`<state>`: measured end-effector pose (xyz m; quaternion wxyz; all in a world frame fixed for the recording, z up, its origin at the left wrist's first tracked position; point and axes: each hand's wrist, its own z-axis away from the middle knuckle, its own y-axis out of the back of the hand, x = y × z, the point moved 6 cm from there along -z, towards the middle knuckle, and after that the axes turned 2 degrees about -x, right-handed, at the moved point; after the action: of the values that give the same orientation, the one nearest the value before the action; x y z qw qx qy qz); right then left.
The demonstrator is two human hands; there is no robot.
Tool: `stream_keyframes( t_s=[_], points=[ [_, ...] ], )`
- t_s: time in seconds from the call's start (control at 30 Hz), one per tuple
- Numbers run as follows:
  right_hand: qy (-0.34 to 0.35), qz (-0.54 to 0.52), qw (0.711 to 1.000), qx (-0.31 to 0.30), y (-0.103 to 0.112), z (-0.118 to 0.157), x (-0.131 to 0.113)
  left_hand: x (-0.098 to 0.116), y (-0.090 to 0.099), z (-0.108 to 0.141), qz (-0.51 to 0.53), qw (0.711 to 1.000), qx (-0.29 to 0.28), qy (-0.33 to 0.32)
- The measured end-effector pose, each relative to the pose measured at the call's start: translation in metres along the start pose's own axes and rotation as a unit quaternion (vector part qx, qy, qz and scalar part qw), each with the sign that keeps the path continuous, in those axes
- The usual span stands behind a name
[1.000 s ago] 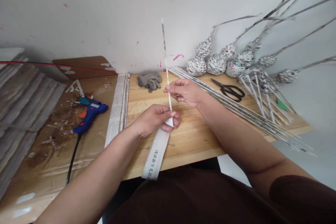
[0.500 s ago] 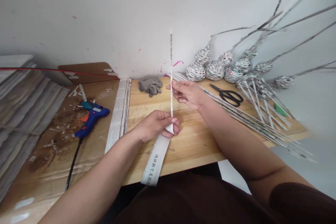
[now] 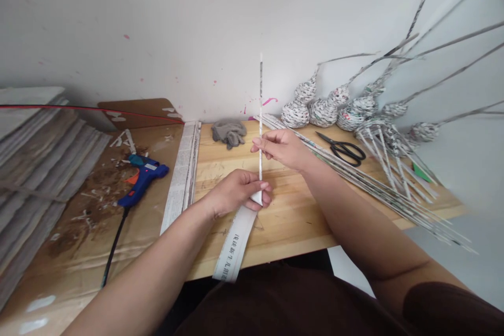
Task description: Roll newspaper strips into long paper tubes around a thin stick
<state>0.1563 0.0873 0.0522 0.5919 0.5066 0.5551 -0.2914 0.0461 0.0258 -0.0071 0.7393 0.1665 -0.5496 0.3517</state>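
A thin rolled paper stick (image 3: 260,89) stands nearly upright in front of me. My right hand (image 3: 281,148) pinches its middle between thumb and fingers. Lower down, my left hand (image 3: 242,191) is closed on the newspaper strip (image 3: 234,244), where the flat paper folds into the roll's base. The strip's printed tail hangs from under my left hand towards the table's front edge. Part of the fold is hidden by the left fingers.
On the wooden table (image 3: 220,160) lie a grey glove-like cloth (image 3: 228,133), stacked newspaper strips (image 3: 181,173), rolled paper sticks (image 3: 366,189) and black scissors (image 3: 342,148). Woven paper gourds (image 3: 295,114) line the wall. A blue glue gun (image 3: 142,181) and a newspaper pile (image 3: 35,168) are left.
My right hand has shifted slightly down along the stick, nearer my left hand. The whole view has moved a little; both hands keep their hold.
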Motion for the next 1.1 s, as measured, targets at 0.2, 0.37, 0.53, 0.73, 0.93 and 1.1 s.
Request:
stream_keyframes(
  t_s=[0.2, 0.37, 0.53, 0.73, 0.93, 1.1],
  points=[
    [0.071, 0.175, 0.969, 0.162, 0.003, 0.012, -0.019, 0.0, -0.003, -0.001, -0.018, 1.0, 0.006, -0.017],
    [0.031, 0.101, 0.979, 0.175, 0.008, 0.009, -0.011, 0.003, -0.003, 0.001, -0.032, 0.999, 0.004, -0.029],
    [-0.076, -0.139, 0.985, -0.066, -0.007, 0.001, 0.007, 0.005, 0.0, 0.002, 0.003, 1.0, -0.013, -0.025],
    [-0.058, -0.159, 0.984, -0.052, -0.01, 0.0, 0.009, 0.003, 0.0, 0.002, 0.01, 1.0, -0.015, -0.024],
    [-0.053, -0.166, 0.983, -0.055, -0.01, -0.001, 0.009, 0.005, -0.005, 0.004, 0.033, 0.999, -0.026, -0.01],
    [-0.024, -0.139, 0.99, -0.03, -0.008, -0.003, 0.007, 0.007, -0.005, 0.005, 0.028, 0.999, -0.02, -0.003]
  ],
)
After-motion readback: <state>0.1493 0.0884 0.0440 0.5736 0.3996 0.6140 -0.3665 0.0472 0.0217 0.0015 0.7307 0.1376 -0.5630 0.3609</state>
